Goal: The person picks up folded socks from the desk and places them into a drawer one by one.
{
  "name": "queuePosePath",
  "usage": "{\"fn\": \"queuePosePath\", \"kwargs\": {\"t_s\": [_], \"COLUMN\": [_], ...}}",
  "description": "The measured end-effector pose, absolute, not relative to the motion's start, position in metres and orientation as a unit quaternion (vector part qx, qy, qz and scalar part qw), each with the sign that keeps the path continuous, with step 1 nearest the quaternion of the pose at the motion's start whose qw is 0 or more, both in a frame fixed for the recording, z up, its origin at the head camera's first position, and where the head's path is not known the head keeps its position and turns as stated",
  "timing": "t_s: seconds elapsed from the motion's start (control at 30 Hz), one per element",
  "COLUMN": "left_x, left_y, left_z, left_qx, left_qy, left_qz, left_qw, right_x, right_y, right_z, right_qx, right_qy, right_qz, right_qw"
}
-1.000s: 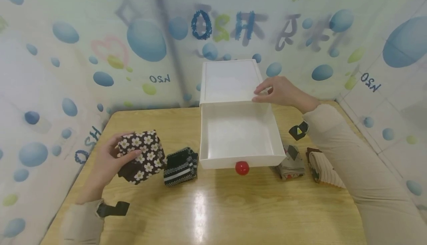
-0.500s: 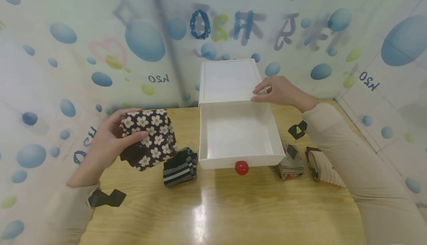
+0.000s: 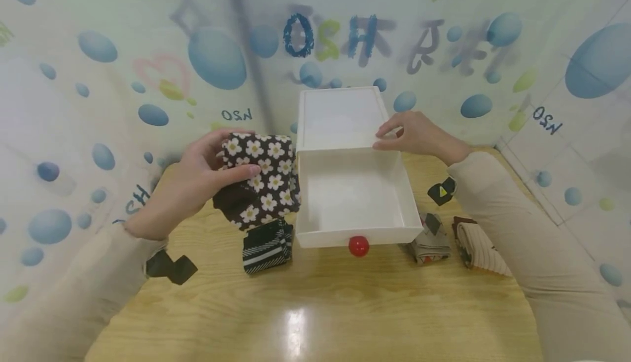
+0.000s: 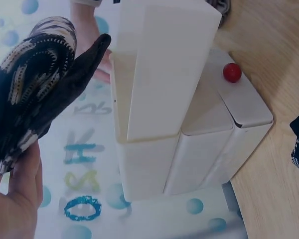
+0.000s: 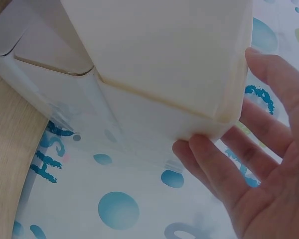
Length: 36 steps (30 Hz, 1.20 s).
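Observation:
My left hand (image 3: 231,156) grips a folded brown cloth with white flowers (image 3: 263,187) and holds it in the air just left of the open white drawer (image 3: 394,187). In the left wrist view the same cloth (image 4: 35,89) shows dark and bunched above my palm. The drawer has a red knob (image 3: 358,246) and looks empty. My right hand (image 3: 382,137) rests on the front right corner of the white cabinet (image 3: 340,118), its fingers (image 5: 224,174) lying fairly straight along the cabinet's side (image 5: 159,59).
On the wooden table (image 3: 320,307), a dark striped folded cloth (image 3: 266,247) lies left of the drawer front. To the drawer's right lie a grey patterned cloth (image 3: 431,241) and a beige ribbed one (image 3: 478,247). Bubble-printed walls close in behind and on both sides.
My left hand has lifted the flowered cloth off the table and carried it up and right, close to the drawer's left wall. The right hand has stayed on the cabinet.

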State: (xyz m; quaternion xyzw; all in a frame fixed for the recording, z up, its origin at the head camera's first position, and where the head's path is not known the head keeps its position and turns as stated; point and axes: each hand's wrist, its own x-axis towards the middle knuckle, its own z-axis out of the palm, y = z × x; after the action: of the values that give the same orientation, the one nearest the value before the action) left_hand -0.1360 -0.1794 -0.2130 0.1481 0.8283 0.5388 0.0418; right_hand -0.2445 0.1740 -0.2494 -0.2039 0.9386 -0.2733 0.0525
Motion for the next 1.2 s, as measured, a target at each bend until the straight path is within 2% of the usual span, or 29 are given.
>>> {"fn": "queuePosePath", "kwargs": {"t_s": [0.7, 0.93, 1.2], "left_x": [-0.176, -0.184, -0.191], "left_y": [-0.111, -0.091, -0.072], "left_z": [-0.214, -0.22, -0.234], "left_qx": [0.153, 0.184, 0.185], "left_qy": [0.799, 0.837, 0.832], "left_qz": [0.564, 0.497, 0.483], "left_qw": [0.143, 0.139, 0.203], "right_x": [-0.245, -0.244, -0.244], "right_y": [0.173, 0.172, 0.174], "right_z": [-0.248, -0.247, -0.248], "right_qx": [-0.213, -0.214, -0.219], "right_qy": [0.939, 0.938, 0.939], "right_qz": [-0.265, -0.269, -0.265], "right_qw": [0.047, 0.045, 0.032]}}
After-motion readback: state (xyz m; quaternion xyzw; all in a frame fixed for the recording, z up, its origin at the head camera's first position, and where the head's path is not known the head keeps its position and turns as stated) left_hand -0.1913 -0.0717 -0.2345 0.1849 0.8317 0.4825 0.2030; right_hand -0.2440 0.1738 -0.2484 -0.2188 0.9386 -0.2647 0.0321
